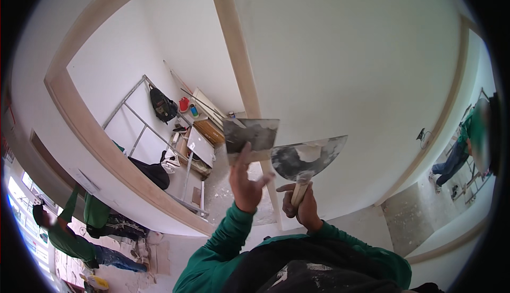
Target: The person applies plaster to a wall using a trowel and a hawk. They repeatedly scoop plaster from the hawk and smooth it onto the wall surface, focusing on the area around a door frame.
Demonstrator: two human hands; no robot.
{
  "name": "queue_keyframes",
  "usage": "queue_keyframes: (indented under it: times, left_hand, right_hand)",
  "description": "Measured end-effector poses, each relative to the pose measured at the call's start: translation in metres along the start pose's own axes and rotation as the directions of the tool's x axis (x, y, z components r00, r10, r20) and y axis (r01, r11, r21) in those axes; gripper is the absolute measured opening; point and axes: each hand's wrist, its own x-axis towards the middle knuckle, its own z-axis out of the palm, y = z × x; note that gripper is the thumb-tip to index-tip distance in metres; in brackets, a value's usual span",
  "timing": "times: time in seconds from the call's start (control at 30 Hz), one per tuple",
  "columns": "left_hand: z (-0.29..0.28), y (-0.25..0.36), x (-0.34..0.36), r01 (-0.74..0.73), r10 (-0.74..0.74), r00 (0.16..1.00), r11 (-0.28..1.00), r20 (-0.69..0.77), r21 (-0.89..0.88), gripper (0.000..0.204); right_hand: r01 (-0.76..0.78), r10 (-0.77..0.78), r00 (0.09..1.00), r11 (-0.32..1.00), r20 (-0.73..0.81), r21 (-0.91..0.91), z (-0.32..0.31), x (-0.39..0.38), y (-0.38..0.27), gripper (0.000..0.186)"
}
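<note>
In front of the white wall (345,69), both my hands are raised with a finishing tool each. My left hand (245,186) grips a rectangular plastering trowel (255,128), its fingers up against the lower edge and its thumb sticking out sideways. Grey, wet-looking smears cover the trowel's blade. My right hand (307,208) is closed round the wooden handle of a wide putty knife (287,162), held with its blade up. That blade is half-round, with grey and white filler on it. The two blades are side by side, edges close; I cannot tell whether they touch.
Left of me is an opening with a wooden frame (247,80). Beyond it stand metal scaffolding (141,133), a hanging black backpack (162,104) and boards (202,147). A person in green (71,245) is at lower left; another person (451,157) is at far right near more scaffolding.
</note>
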Motion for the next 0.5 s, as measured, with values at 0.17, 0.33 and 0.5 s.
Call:
queue_keyframes:
  times: [0.17,0.33,0.5]
  left_hand:
    - [-0.009,-0.015,0.086,-0.274,0.245,0.857,0.962,-0.453,0.001,0.074]
    - [0.003,0.007,0.150,-0.543,0.389,0.645,0.839,-0.657,-0.036,0.059]
    - [0.022,-0.002,0.174,-0.384,0.321,0.659,0.921,-0.680,0.062,0.034]
  right_hand:
    - [0.026,-0.023,0.986,1.000,-0.163,0.017,-0.033,-0.016,-0.008,0.084]
    - [-0.049,0.082,0.956,0.991,-0.283,0.123,-0.048,-0.025,-0.001,0.085]
    - [-0.084,0.111,0.952,0.991,-0.287,0.105,-0.066,-0.030,0.007,0.084]
